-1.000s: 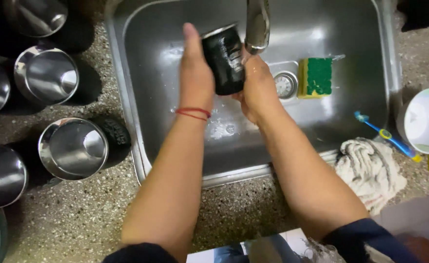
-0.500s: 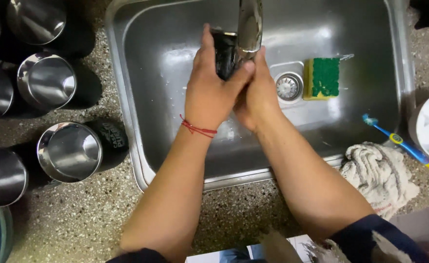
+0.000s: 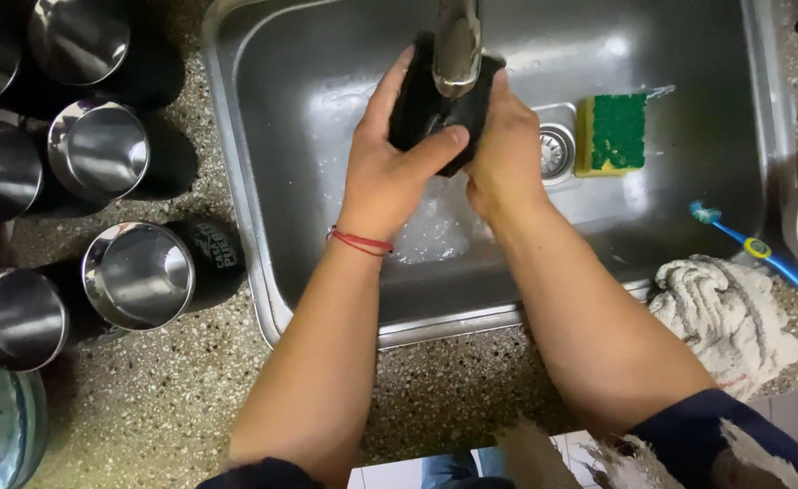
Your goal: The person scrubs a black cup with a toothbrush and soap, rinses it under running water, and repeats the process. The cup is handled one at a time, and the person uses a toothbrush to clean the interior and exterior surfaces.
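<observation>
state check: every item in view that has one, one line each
black cup: held under the tap
left hand: gripping cup
right hand: gripping cup
tap: over the cup, flow unclear
sink: wet, suds below hands
sponge: lying by drain
steel cups: upright on counter
toothbrush: lying on rim
rag: crumpled

Speckled stone counter (image 3: 182, 398) wraps the steel sink (image 3: 326, 272); light glints on the basin's wet wall, tiled floor (image 3: 399, 473) just below the counter.

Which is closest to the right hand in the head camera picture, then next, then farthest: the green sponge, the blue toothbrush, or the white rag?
From the right hand:
1. Green sponge, inside the sink, just to the hand's right past the drain.
2. Blue toothbrush, on the sink's right edge.
3. White rag, on the counter at the sink's front right corner, only a little farther than the toothbrush.
</observation>
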